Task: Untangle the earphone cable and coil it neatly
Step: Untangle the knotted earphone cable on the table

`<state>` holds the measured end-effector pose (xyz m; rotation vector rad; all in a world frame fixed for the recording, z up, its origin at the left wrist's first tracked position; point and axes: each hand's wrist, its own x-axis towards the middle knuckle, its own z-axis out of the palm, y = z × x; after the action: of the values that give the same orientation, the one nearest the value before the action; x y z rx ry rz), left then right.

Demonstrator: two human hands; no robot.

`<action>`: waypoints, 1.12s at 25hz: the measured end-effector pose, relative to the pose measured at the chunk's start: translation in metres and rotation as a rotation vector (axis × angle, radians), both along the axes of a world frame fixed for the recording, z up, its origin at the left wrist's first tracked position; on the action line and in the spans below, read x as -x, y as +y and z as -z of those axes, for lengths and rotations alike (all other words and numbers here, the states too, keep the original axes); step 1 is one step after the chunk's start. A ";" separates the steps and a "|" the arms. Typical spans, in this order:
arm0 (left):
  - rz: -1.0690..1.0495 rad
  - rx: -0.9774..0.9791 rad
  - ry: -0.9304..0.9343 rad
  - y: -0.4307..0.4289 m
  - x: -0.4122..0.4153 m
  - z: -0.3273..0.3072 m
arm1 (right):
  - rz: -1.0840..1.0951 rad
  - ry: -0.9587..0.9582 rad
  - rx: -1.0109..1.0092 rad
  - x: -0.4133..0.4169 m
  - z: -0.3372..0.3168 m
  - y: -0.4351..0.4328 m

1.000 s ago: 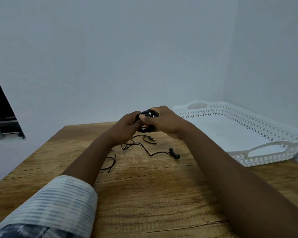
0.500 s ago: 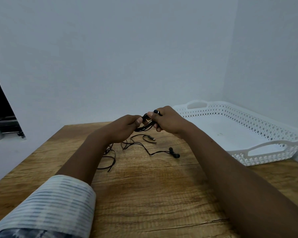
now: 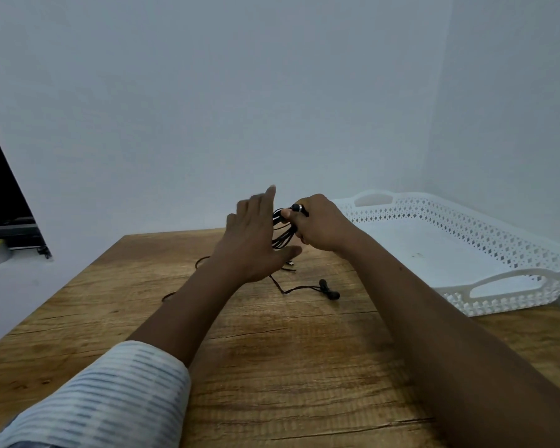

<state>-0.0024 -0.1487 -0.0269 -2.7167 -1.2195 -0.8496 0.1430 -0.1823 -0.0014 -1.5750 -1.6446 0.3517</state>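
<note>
My right hand (image 3: 320, 226) grips a bundle of black earphone cable (image 3: 283, 232) above the table, an earbud (image 3: 296, 207) poking out by its thumb. My left hand (image 3: 254, 236) is raised just left of the bundle with fingers straight and spread, holding nothing; it hides part of the loops. The rest of the cable trails down to the wooden table (image 3: 272, 350). A second earbud (image 3: 328, 290) lies on the wood in front of my hands, and the plug end (image 3: 290, 263) rests below my left thumb.
A white perforated plastic basket (image 3: 498, 286) stands at the right against the wall, nothing in it. Walls close the table at the back and right. A dark panel and a shelf sit beyond the table's left edge.
My left hand has let go of the cable and opened, lifting with fingers spread. My right hand keeps the bundle and has risen slightly.
</note>
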 end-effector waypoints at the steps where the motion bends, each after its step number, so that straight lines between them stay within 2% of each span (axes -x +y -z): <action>1: 0.042 0.038 -0.051 -0.002 -0.003 0.000 | 0.004 -0.035 -0.008 0.001 -0.001 -0.001; 5: 0.035 0.014 -0.153 -0.008 -0.012 0.007 | 0.005 -0.205 -0.061 0.008 -0.004 -0.004; 7: 0.116 0.237 -0.280 -0.008 -0.009 0.004 | -0.010 -0.193 -0.061 0.008 -0.004 -0.006; 10: 0.323 0.725 -0.639 0.004 0.003 -0.004 | -0.017 -0.172 -0.068 0.007 -0.004 -0.008; 12: 0.412 0.856 -0.823 0.014 0.009 -0.001 | -0.022 -0.170 -0.085 0.007 -0.005 -0.008; 14: 0.489 0.917 -0.953 0.016 0.013 0.002 | -0.027 -0.055 -0.099 0.005 -0.006 -0.007; 16: 0.514 0.981 -1.072 0.016 0.016 -0.003 | -0.044 0.173 -0.100 0.002 -0.005 -0.004; 18: 0.488 1.036 -1.189 0.015 0.014 -0.010 | -0.058 0.364 -0.096 0.006 -0.001 -0.002; 19: 0.461 1.053 -1.237 0.013 0.012 -0.013 | -0.055 0.397 -0.106 0.009 0.001 0.000; 24: 0.336 1.159 -1.331 -0.004 -0.003 -0.020 | 0.019 0.376 -0.200 0.017 0.008 0.005; 28: 0.237 1.286 -1.298 -0.009 -0.002 -0.022 | 0.015 0.490 -0.238 0.018 0.007 0.004</action>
<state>-0.0005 -0.1572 -0.0045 -2.9579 -2.1566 -3.0389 0.1250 -0.1785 -0.0083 -1.2048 -1.2425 0.4722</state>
